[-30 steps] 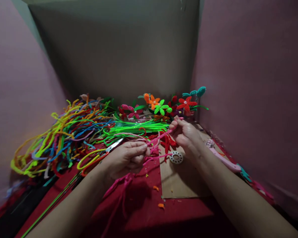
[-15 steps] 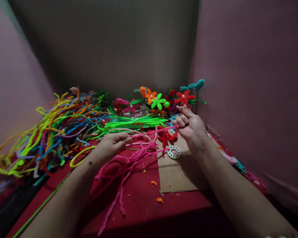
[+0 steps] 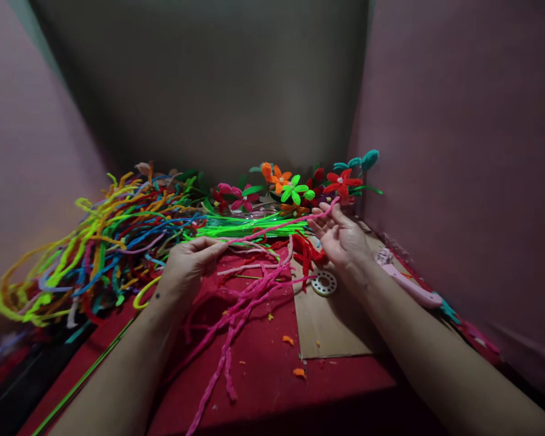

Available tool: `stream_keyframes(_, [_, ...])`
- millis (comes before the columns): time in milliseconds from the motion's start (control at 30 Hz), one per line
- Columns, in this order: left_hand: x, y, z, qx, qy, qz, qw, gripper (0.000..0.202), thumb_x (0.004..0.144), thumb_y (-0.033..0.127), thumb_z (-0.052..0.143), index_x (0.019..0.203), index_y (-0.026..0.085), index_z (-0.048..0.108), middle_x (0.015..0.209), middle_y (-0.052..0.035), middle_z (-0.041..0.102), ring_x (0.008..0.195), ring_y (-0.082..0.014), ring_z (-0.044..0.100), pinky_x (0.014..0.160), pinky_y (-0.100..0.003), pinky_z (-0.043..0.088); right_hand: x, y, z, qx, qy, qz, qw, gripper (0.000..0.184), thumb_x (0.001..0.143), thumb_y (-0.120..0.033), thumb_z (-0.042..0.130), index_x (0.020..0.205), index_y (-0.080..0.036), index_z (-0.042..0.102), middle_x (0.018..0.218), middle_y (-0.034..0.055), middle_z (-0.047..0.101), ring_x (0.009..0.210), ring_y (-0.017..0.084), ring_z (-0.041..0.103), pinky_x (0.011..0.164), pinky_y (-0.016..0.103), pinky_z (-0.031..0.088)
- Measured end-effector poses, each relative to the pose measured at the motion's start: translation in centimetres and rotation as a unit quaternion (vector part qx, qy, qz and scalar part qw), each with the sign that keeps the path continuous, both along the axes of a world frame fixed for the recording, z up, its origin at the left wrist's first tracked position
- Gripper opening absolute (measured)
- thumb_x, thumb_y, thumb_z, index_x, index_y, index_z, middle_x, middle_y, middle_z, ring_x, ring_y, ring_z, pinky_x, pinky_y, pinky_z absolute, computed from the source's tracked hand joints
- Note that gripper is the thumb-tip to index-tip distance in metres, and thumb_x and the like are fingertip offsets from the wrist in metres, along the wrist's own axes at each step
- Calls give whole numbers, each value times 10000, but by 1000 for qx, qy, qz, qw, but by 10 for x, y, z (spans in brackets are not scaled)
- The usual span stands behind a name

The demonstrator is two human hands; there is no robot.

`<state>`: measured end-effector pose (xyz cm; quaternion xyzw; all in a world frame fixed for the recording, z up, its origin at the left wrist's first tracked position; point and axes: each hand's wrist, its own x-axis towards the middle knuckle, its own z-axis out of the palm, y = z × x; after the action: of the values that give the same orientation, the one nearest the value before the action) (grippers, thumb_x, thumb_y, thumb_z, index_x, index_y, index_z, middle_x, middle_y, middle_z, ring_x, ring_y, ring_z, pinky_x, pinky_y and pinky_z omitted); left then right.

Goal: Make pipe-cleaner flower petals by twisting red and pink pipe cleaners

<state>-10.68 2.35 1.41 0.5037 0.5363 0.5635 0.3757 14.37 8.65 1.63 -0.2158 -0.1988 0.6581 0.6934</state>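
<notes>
A single pink pipe cleaner (image 3: 277,227) stretches up to the right between my two hands. My left hand (image 3: 185,264) pinches its lower end between thumb and fingers. The other end lies by the thumb of my right hand (image 3: 345,239), whose fingers are loosened and apart, palm turned up. Below, a loose bunch of pink pipe cleaners (image 3: 257,290) spreads over the red tabletop (image 3: 263,381). Beneath my right hand are red pipe cleaner pieces (image 3: 305,251) and a white ring with holes (image 3: 317,286), at the edge of a cardboard sheet (image 3: 331,330).
A large tangle of multicoloured pipe cleaners (image 3: 104,242) fills the left. Bright green stems (image 3: 240,227) lie at the back, before fuzzy flowers (image 3: 293,190). A pink-handled tool (image 3: 413,287) rests beyond my right forearm. Orange scraps (image 3: 298,373) dot the front. Walls stand on both sides.
My right hand's fingers have loosened from their curled grip on the pink pipe cleaner. Its right end now rises higher, along the thumb. The view has shifted slightly.
</notes>
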Motion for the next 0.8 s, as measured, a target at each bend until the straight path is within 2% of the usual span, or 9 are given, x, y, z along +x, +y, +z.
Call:
stream_keyframes(133, [6, -2, 0, -10, 10, -2, 1000, 223, 585, 301, 744, 634, 135, 603, 468, 49, 464, 395, -35, 339, 394, -179, 221, -12, -5, -9, 51, -16, 46, 998, 113, 764, -80, 540, 760, -158, 622, 728, 29, 674, 738, 128, 635, 729, 277, 510])
stream_keyframes(267, [8, -2, -1, -32, 46, -6, 998, 222, 602, 313, 730, 629, 135, 600, 397, 74, 367, 363, -30, 281, 370, -176, 175, -21, -14, -13, 80, -18, 94, 992, 44, 761, -191, 599, 791, -176, 628, 710, 14, 671, 728, 132, 638, 745, 297, 510])
stream_keyframes(367, [8, 0, -3, -8, 14, -9, 1000, 196, 610, 285, 725, 655, 131, 612, 429, 54, 436, 383, -43, 346, 377, -174, 238, -26, -21, -14, 77, -49, 110, 990, 123, 727, -222, 647, 840, -184, 618, 588, -16, 623, 585, 124, 609, 641, 286, 521])
stream_keyframes(500, [12, 0, -2, 6, -115, -10, 993, 198, 607, 249, 730, 699, 129, 602, 539, 21, 560, 446, -57, 465, 399, -156, 332, -32, -27, -18, 26, -76, 122, 989, 112, 706, -207, 644, 798, -156, 606, 532, -23, 581, 478, 111, 566, 522, 252, 497])
stream_keyframes(633, [20, -2, 8, 3, -197, -50, 979, 206, 640, 242, 705, 703, 149, 532, 614, 7, 614, 432, -56, 477, 363, -147, 344, -36, -31, -22, 1, -129, 156, 979, 71, 685, -161, 614, 743, -123, 602, 530, -8, 589, 426, 88, 535, 437, 198, 440])
stream_keyframes(700, [26, -3, 17, 14, -184, -74, 980, 209, 672, 263, 682, 711, 162, 502, 618, 6, 617, 437, -76, 500, 369, -168, 374, -40, -34, -23, 6, -169, 171, 971, 91, 683, -173, 612, 753, -116, 611, 526, -6, 595, 410, 81, 527, 418, 187, 426])
stream_keyframes(800, [38, -2, 29, 43, -120, -89, 988, 194, 704, 288, 658, 778, 154, 539, 608, 17, 594, 441, -71, 501, 400, -177, 398, -46, -40, -24, 19, -230, 182, 956, 133, 683, -218, 617, 753, -107, 629, 530, -3, 603, 396, 76, 526, 401, 179, 410])
